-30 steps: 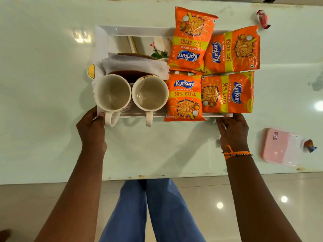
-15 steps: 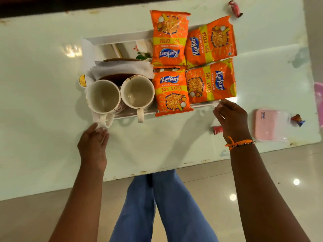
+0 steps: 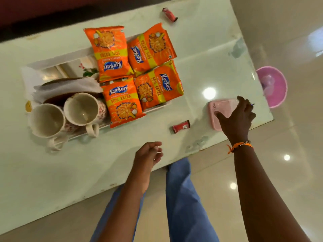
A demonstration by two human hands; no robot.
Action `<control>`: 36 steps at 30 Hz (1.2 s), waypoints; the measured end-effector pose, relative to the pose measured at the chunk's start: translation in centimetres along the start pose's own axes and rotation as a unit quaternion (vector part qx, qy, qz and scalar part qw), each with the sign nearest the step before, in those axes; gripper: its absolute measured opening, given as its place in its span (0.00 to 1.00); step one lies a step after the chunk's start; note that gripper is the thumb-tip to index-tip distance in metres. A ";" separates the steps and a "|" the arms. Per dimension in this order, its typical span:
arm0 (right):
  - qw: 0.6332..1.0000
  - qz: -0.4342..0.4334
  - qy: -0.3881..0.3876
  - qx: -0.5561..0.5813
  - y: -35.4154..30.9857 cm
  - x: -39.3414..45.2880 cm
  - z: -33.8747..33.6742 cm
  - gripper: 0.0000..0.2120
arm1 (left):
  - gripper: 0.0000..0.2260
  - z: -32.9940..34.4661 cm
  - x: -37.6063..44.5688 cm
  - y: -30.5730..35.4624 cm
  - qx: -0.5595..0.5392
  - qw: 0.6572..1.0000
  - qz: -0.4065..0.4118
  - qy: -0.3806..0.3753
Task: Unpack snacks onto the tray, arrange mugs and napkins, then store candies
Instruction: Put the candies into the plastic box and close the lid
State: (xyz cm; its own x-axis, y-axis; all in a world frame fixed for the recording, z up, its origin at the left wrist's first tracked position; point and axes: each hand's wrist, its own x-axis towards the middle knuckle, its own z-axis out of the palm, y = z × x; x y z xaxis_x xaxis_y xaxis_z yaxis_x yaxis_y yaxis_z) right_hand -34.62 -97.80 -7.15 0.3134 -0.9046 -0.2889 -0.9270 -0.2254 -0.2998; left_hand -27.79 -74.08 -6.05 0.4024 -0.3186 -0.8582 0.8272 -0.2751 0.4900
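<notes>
A white tray (image 3: 52, 64) on the pale table holds several orange snack packets (image 3: 122, 100), two cream mugs (image 3: 80, 109) and folded white napkins (image 3: 70, 87). A red wrapped candy (image 3: 181, 126) lies on the table right of the tray, and another red candy (image 3: 169, 14) lies at the far edge. A pink box (image 3: 216, 109) sits near the table's right corner. My right hand (image 3: 237, 117) hovers over the box with fingers spread, covering part of it. My left hand (image 3: 148, 154) hangs loosely curled near the front edge, holding nothing.
A pink bowl-shaped object (image 3: 274, 84) stands on the floor beyond the table's right edge. The table's front edge (image 3: 111, 187) runs diagonally, with my blue trouser legs (image 3: 183, 198) below it. A dark strip (image 3: 43, 16) runs behind the table.
Both hands have left the tray's front edge. My right hand moved right to the pink box, my left hand moved right along the front. The view tilted, revealing a red candy by the tray.
</notes>
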 end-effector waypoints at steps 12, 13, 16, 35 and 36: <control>0.865 0.054 -0.226 0.445 0.6 2.0 -3.3 0.28 | 0.25 13.4 4.1 3.9 0.054 0.998 -0.017 -0.036; 0.823 0.069 -0.276 0.491 0.8 1.9 -3.7 0.26 | 0.26 14.1 4.5 4.3 0.025 0.998 -0.008 -0.049; 0.800 0.060 -0.343 0.488 1.2 2.3 -4.2 0.20 | 0.22 15.0 5.4 5.5 -0.033 0.996 0.039 -0.071; 0.873 0.066 -0.190 0.443 1.3 9.3 -2.7 0.11 | 0.34 14.7 6.2 6.3 0.113 0.988 0.101 0.006; 0.889 0.048 -0.194 0.412 1.3 9.6 -2.4 0.10 | 0.33 14.7 6.1 6.1 0.115 0.987 0.107 0.016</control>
State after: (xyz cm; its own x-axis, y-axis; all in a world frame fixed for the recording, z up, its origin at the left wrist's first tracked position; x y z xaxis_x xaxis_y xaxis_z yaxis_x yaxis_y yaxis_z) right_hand -33.29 -107.64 -8.10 0.4366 -0.6768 -0.5927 -0.5384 0.3313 -0.7749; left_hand -26.02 -91.10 -6.05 0.5739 -0.3647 -0.7333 0.6115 -0.4048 0.6799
